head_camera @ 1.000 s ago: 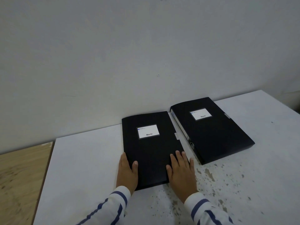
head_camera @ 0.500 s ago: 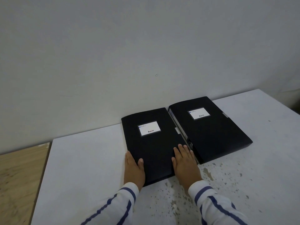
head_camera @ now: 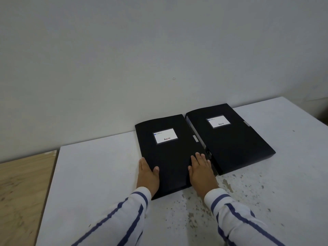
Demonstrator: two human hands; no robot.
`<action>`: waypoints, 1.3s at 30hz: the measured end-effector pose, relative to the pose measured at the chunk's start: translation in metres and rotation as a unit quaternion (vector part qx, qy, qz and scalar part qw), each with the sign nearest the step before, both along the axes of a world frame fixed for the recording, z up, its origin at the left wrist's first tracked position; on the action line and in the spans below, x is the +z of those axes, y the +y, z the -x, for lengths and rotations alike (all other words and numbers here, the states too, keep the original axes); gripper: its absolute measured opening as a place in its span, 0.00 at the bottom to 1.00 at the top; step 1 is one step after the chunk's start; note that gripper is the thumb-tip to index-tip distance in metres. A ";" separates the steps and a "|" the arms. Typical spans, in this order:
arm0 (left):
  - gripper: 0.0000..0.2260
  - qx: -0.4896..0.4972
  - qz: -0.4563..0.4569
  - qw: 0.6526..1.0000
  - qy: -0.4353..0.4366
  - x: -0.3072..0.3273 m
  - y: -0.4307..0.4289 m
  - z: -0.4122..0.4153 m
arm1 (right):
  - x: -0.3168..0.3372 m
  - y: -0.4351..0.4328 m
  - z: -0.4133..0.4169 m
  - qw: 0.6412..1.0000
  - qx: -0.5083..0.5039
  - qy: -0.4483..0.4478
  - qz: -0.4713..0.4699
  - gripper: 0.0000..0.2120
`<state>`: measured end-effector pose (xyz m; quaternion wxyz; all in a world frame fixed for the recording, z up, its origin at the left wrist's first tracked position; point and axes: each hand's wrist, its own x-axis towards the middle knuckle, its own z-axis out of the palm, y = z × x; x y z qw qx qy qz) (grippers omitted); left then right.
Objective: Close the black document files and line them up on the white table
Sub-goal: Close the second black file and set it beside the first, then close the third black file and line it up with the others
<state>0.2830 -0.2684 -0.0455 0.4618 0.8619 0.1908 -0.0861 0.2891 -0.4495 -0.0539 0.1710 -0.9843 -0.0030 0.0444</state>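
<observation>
A grey wall [head_camera: 159, 50] rose behind the white worktop [head_camera: 99, 174], whose near right part was speckled with stains; a strip of bare wood [head_camera: 23, 183] lay along its left side. We saw two black document files on the worktop, both closed, labels up, lying flat and side by side at the far middle. The right file [head_camera: 237, 144] lay alone and untouched, its spine facing the left file [head_camera: 168, 157], and the two looked to be touching or very nearly so along that edge. The left file's near end reached further toward us than its neighbour's, so the pair was not yet square.

We judged the closing done and the lining-up in hand: the next move called for a short slide of the left file away from us, until the near edges matched, with the side contact kept.

Two striped sleeves [head_camera: 127, 215] came in from the near edge. Our left hand [head_camera: 148, 176] lay along the left file's near left edge, thumb on the cover and fingers down its side. Our right hand [head_camera: 202, 173] rested flat, its fingertips [head_camera: 198, 156] reaching the seam between the files. Neither grip was clenched: both hands were spread and pressed against the left file, steadying it, with nothing lifted from the worktop.
</observation>
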 end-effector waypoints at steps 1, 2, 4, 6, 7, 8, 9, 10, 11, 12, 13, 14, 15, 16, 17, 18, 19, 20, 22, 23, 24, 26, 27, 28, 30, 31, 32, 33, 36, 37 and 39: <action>0.30 -0.005 0.003 1.000 0.000 0.003 0.003 0.000 | 0.003 0.005 0.001 1.000 0.003 0.003 -0.004 0.23; 0.30 -0.010 0.003 1.000 0.001 0.006 0.007 0.000 | 0.006 0.012 0.004 1.000 0.009 0.007 -0.008 0.23; 0.30 -0.019 -0.008 1.000 0.011 0.011 0.015 0.004 | 0.013 0.028 0.009 0.999 0.023 0.014 -0.019 0.23; 0.30 -0.022 -0.021 0.999 0.017 0.015 0.027 0.012 | 0.020 0.047 0.015 0.999 0.043 0.016 -0.025 0.22; 0.29 -0.023 -0.022 0.999 0.017 0.017 0.034 0.016 | 0.023 0.058 0.019 0.998 0.056 0.019 -0.025 0.22; 0.28 -0.026 -0.022 0.999 0.017 0.018 0.042 0.022 | 0.026 0.069 0.023 0.997 0.071 0.023 -0.026 0.21; 0.27 -0.031 -0.024 0.999 0.019 0.020 0.051 0.028 | 0.029 0.080 0.027 0.996 0.085 0.030 -0.028 0.21; 0.26 -0.038 -0.031 0.999 0.023 0.022 0.061 0.034 | 0.031 0.093 0.032 0.994 0.097 0.040 -0.031 0.21; 0.25 -0.045 -0.042 0.998 0.029 0.025 0.072 0.041 | 0.034 0.106 0.037 0.993 0.105 0.048 -0.036 0.20; 0.25 -0.050 -0.053 0.997 0.031 0.028 0.083 0.049 | 0.037 0.119 0.043 0.992 0.112 0.053 -0.040 0.20; 0.24 -0.053 -0.063 0.996 0.031 0.031 0.095 0.057 | 0.040 0.133 0.050 0.991 0.117 0.055 -0.043 0.20; 0.24 -0.052 -0.072 0.996 0.030 0.034 0.107 0.066 | 0.043 0.148 0.057 0.990 0.124 0.052 -0.042 0.20; 0.23 -0.049 -0.081 0.995 0.028 0.038 0.120 0.075 | 0.047 0.163 0.065 0.989 0.132 0.048 -0.039 0.20; 0.23 -0.044 -0.088 0.995 0.025 0.041 0.134 0.085 | 0.051 0.179 0.072 0.988 0.142 0.042 -0.037 0.21; 0.23 -0.037 -0.094 0.995 0.022 0.045 0.149 0.095 | 0.055 0.194 0.080 0.987 0.153 0.037 -0.036 0.21; 0.23 -0.030 -0.100 0.994 0.017 0.048 0.164 0.106 | 0.059 0.210 0.089 0.986 0.162 0.032 -0.035 0.21; 0.22 -0.023 -0.104 0.994 0.011 0.052 0.180 0.118 | 0.062 0.227 0.098 0.984 0.171 0.026 -0.036 0.21; 0.22 -0.018 -0.108 0.994 0.003 0.055 0.196 0.130 | 0.066 0.244 0.107 0.983 0.181 0.018 -0.036 0.21; 0.21 -0.012 -0.117 0.993 -0.009 0.062 0.229 0.157 | 0.073 0.279 0.129 0.979 0.199 0.006 -0.037 0.21; 0.20 -0.009 -0.123 0.992 -0.012 0.066 0.247 0.172 | 0.077 0.298 0.142 0.978 0.206 0.002 -0.037 0.21; 0.19 -0.006 -0.130 0.991 -0.014 0.069 0.265 0.187 | 0.081 0.316 0.156 0.976 0.216 -0.002 -0.035 0.20; 0.19 0.002 -0.142 0.990 -0.019 0.076 0.301 0.220 | 0.087 0.354 0.185 0.969 0.247 -0.011 -0.030 0.19; 0.19 0.007 -0.149 0.989 -0.019 0.079 0.320 0.237 | 0.090 0.373 0.201 0.965 0.261 -0.016 -0.029 0.19; 0.18 0.013 -0.158 0.987 -0.018 0.082 0.338 0.254 | 0.092 0.392 0.217 0.961 0.273 -0.021 -0.029 0.19; 0.18 0.028 -0.175 0.984 -0.019 0.088 0.376 0.291 | 0.096 0.431 0.249 0.954 0.295 -0.031 -0.032 0.19; 0.18 0.037 -0.180 0.983 -0.021 0.090 0.395 0.309 | 0.097 0.451 0.265 0.951 0.306 -0.035 -0.033 0.19; 0.18 0.047 -0.185 0.981 -0.023 0.093 0.413 0.326 | 0.098 0.470 0.281 0.947 0.316 -0.038 -0.034 0.19; 0.18 0.058 -0.189 0.980 -0.024 0.095 0.431 0.343 | 0.100 0.489 0.296 0.943 0.327 -0.040 -0.034 0.19; 0.18 0.092 -0.200 0.975 -0.018 0.100 0.481 0.391 | 0.105 0.542 0.336 0.932 0.357 -0.041 -0.037 0.19; 0.18 0.104 -0.200 0.974 -0.015 0.102 0.497 0.405 | 0.106 0.558 0.348 0.928 0.368 -0.041 -0.038 0.19; 0.18 0.128 -0.200 0.971 -0.010 0.105 0.525 0.432 | 0.111 0.588 0.368 0.920 0.389 -0.042 -0.038 0.19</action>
